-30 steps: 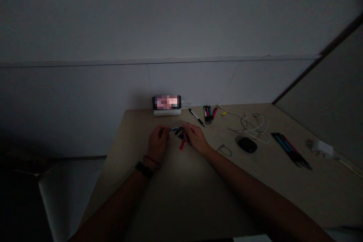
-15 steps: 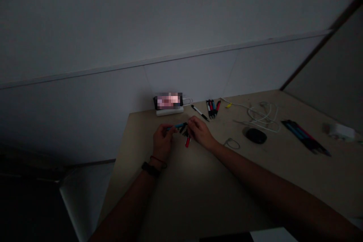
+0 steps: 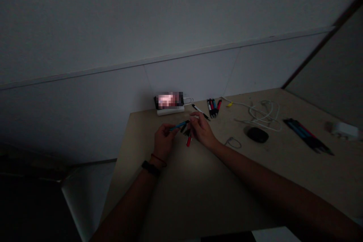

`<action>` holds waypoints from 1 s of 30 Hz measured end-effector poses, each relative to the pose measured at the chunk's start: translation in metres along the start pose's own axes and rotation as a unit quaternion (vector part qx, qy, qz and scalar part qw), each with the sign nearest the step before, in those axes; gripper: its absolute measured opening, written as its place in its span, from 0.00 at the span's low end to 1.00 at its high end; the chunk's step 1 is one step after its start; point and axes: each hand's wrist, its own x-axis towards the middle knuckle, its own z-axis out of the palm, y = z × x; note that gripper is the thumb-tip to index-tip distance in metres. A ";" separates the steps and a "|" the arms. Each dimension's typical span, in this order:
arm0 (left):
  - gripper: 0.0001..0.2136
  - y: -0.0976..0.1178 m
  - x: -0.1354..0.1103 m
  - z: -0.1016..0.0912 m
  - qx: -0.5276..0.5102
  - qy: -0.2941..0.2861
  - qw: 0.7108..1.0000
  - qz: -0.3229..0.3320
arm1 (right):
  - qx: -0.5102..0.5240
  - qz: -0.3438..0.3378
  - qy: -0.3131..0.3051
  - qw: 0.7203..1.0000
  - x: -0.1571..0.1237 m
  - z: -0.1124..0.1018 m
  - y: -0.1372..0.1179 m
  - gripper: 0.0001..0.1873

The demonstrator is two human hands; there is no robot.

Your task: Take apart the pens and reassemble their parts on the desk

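Your left hand [image 3: 163,140] pinches a blue pen [image 3: 178,125]; the grip of your right hand [image 3: 202,130] I cannot tell. More pens [image 3: 212,107] lie far on the desk [image 3: 249,166].

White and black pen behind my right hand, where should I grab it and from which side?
Pinch the white-and-black pen around its white middle, coming from the near side with your right hand. It lies flat and slanted on the table, so the barrel looks easiest to reach there, clear of the pens beside its dark end.
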 end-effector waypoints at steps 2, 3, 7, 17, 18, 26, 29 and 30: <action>0.15 -0.001 0.001 0.000 -0.005 0.007 1.000 -0.004 | 0.011 -0.003 0.018 1.000 0.001 0.000 0.000 0.25; 0.15 -0.001 0.001 0.000 -0.006 0.009 1.000 -0.005 | 0.012 -0.002 0.018 1.000 0.001 0.000 0.000 0.26; 0.15 -0.004 0.003 0.000 -0.008 0.001 1.000 -0.004 | 0.005 -0.001 -0.001 1.000 0.001 0.001 -0.001 0.22; 0.12 -0.003 0.002 0.000 0.019 0.002 1.000 0.008 | -0.013 0.015 -0.025 0.999 -0.001 0.001 -0.005 0.24; 0.12 -0.002 0.001 0.000 0.026 0.009 1.000 0.014 | -0.022 0.019 -0.033 0.999 -0.001 0.001 -0.005 0.24; 0.10 0.021 -0.017 0.003 0.090 0.054 0.989 0.105 | -0.093 0.020 -0.134 0.986 0.002 -0.001 -0.007 0.31; 0.12 0.027 -0.020 0.003 0.067 0.067 0.989 0.112 | -0.125 -0.012 -0.186 0.975 0.001 -0.002 -0.010 0.31; 0.12 0.027 -0.021 0.002 0.061 0.071 0.989 0.114 | -0.128 -0.019 -0.200 0.971 0.000 -0.002 -0.010 0.31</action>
